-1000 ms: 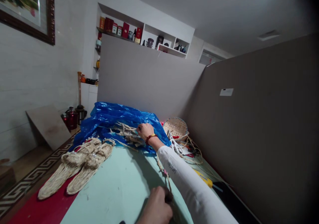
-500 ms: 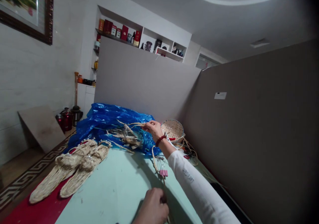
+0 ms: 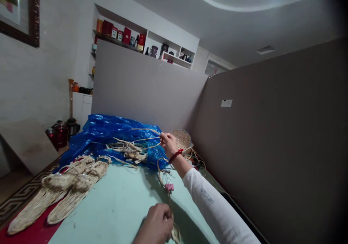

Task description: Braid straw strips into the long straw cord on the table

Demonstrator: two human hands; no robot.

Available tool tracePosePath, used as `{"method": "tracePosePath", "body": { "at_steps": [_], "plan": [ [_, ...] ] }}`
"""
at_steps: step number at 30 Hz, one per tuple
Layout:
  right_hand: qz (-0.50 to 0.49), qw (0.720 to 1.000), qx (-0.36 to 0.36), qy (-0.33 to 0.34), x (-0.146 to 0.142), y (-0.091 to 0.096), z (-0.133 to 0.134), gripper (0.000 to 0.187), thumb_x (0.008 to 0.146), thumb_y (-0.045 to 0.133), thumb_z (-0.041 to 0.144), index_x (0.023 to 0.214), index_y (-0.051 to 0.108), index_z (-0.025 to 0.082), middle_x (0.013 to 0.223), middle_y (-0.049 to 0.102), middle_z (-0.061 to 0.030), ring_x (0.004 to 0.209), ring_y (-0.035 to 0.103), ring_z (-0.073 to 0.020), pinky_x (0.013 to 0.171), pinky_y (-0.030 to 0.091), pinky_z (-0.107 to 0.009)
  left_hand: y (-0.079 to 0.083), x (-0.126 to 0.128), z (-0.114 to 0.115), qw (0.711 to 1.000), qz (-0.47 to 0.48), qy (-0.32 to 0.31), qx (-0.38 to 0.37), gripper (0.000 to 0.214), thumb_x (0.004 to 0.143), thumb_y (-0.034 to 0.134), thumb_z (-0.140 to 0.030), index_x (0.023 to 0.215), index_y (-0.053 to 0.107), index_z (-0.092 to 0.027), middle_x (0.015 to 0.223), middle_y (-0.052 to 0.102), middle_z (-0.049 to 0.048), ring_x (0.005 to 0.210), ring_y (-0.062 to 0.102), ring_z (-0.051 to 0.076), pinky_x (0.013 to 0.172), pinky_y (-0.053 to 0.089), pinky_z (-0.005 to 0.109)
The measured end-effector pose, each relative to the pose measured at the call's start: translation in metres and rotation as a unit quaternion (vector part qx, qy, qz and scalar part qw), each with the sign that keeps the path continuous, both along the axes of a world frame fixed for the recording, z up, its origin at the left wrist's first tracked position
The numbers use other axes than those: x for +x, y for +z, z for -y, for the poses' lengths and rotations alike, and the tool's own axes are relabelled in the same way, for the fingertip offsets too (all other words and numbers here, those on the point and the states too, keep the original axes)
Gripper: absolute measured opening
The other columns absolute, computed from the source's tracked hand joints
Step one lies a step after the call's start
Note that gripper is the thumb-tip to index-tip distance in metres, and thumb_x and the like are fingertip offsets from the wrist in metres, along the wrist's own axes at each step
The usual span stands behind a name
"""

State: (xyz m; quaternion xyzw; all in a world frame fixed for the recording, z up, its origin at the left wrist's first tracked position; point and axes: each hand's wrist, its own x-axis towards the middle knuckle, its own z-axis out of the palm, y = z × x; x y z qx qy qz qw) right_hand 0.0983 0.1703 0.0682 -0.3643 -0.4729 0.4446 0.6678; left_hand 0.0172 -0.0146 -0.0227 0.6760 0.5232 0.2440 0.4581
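Note:
Pinched in the fingertips of my right hand (image 3: 169,144) are several thin straw strands (image 3: 149,139), which fan out leftward over a bundle of straw (image 3: 130,150). That bundle lies on a crumpled blue plastic sheet (image 3: 100,128). My left hand (image 3: 157,223), low in the view, is closed round a straw braid (image 3: 160,177); loose straw hangs out below the fingers. Between the hands a pink binder clip (image 3: 169,187) is on the braid at the table. At the left lies a pair of woven straw sandals (image 3: 74,193).
Behind my right hand a round woven basket (image 3: 182,138) leans near the grey partition (image 3: 152,88), with cords beside it. A pale green cover (image 3: 119,197) lies over a red one (image 3: 29,226). A board (image 3: 27,142) and red flasks (image 3: 60,133) stand at the left.
The view has swung to the right. My right hand has drawn the strands rightward from the bundle, and they are spread further apart. My left hand keeps its grip on the braid.

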Motion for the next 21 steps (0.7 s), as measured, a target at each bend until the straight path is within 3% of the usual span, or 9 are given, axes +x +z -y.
{"method": "tracePosePath", "body": {
  "at_steps": [6,9,15,21],
  "plan": [
    [-0.018,1.0,0.002,0.018,0.004,-0.007,0.007,0.038,0.054,0.081,0.042,0.067,0.058,0.015,0.063,0.06,0.0,0.053,0.05,-0.0083,0.045,0.041,-0.018,0.005,-0.001,0.001,1.0,0.011,-0.007,0.002,0.018,0.066,0.048,-0.012,0.053,0.042,-0.022,0.044,0.045,-0.0061,0.05,0.052,0.013,0.052,0.035,0.022],
    [-0.018,0.999,0.013,0.028,0.0,-0.009,0.009,0.036,0.054,0.08,0.041,0.064,0.059,0.015,0.062,0.06,-0.0003,0.052,0.05,-0.0079,0.045,0.04,-0.018,0.006,-0.001,0.002,1.0,0.016,-0.012,-0.002,0.018,0.065,0.047,-0.01,0.053,0.042,-0.022,0.044,0.045,-0.0061,0.049,0.051,0.012,0.051,0.034,0.021],
    [-0.004,0.996,0.034,0.08,-0.02,-0.006,0.011,0.026,0.055,0.078,0.033,0.066,0.065,0.014,0.072,0.064,-0.0028,0.069,0.06,-0.0126,0.063,0.049,-0.022,-0.002,0.002,0.0,1.0,0.024,-0.009,-0.003,0.014,0.065,0.049,-0.014,0.055,0.044,-0.022,0.046,0.046,-0.0058,0.049,0.053,0.014,0.048,0.034,0.022],
    [0.024,0.992,0.035,0.115,-0.041,-0.007,0.009,0.024,0.059,0.075,0.034,0.071,0.068,0.014,0.073,0.065,-0.0041,0.068,0.059,-0.0135,0.06,0.049,-0.023,-0.003,0.001,-0.002,0.999,0.031,-0.012,0.006,0.014,0.061,0.048,-0.008,0.059,0.059,-0.017,0.052,0.057,-0.0009,0.056,0.06,0.017,0.05,0.036,0.024]
  ]
}}
